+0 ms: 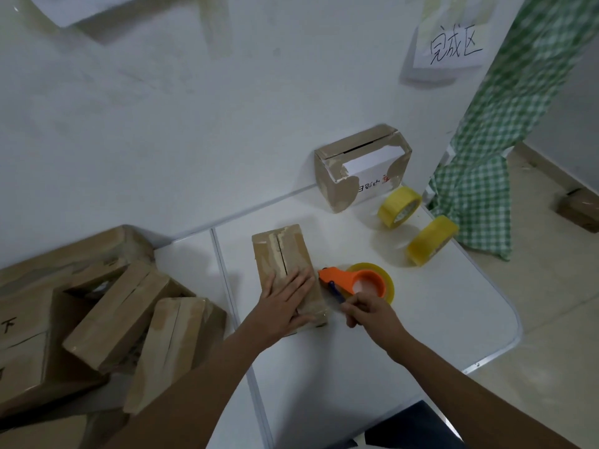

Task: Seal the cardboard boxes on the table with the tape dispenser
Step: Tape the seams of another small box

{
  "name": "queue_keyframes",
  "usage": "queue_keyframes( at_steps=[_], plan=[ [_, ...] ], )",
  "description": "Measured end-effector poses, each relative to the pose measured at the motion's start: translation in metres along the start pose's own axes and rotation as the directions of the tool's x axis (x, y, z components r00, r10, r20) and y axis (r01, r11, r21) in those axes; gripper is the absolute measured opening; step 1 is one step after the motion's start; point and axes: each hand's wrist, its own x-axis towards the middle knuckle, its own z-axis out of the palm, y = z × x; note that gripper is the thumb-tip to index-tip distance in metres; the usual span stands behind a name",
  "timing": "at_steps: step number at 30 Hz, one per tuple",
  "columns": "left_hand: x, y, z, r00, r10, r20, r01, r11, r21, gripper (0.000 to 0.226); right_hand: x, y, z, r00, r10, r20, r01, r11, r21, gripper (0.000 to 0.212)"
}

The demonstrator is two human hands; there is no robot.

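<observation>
Left hand (287, 301) is pressing flat, fingers straight, on a cardboard box (285, 254) lying lengthwise near-to-far; right hand (368, 311) is gripping the tape dispenser (351, 280) handle, nose pointing left at the box.

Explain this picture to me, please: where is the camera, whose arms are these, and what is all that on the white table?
There is no machine here. A person wears one camera on the head, looking down at their own two hands. The left hand lies flat on a small cardboard box in the middle of the white table, holding it steady. The right hand grips the handle of an orange tape dispenser beside that box. Two spare yellow tape rolls lie further back, near a torn box against the wall. More boxes are piled at the left.
</observation>
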Motion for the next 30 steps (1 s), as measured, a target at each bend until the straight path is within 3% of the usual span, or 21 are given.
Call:
queue_keyframes(
  at_steps=[7, 9, 12, 15, 21, 30],
  plan=[
    [-0.001, 0.006, 0.003, 0.993, 0.094, -0.066, -0.066, 0.936, 0.346, 0.077, -0.001, 0.009, 0.002, 0.994, -0.055, -0.096, 0.036, 0.982, -0.186, 0.014],
    [0.000, 0.008, 0.002, 0.997, 0.071, -0.035, -0.055, 0.940, 0.336, 0.082, 0.001, 0.011, 0.001, 0.992, -0.049, -0.119, 0.024, 0.979, -0.204, 0.013],
    [0.000, 0.005, 0.001, 0.999, 0.028, 0.023, -0.032, 0.983, 0.182, 0.096, 0.004, 0.012, 0.003, 0.990, -0.042, -0.132, 0.018, 0.984, -0.177, 0.018],
    [0.004, 0.012, -0.001, 0.996, -0.072, -0.045, 0.075, 0.996, 0.056, 0.085, 0.009, 0.015, 0.007, 0.983, -0.084, -0.166, 0.049, 0.978, -0.201, 0.024],
    [0.005, 0.008, 0.015, 0.968, 0.012, -0.249, 0.023, 0.990, 0.138, 0.074, 0.020, 0.029, 0.017, 0.948, -0.267, -0.171, 0.175, 0.890, -0.421, 0.023],
    [0.008, 0.008, 0.026, 0.944, 0.054, -0.325, 0.014, 0.979, 0.205, 0.067, 0.045, 0.027, 0.049, 0.898, -0.424, -0.119, 0.279, 0.757, -0.591, 0.016]
  ],
)
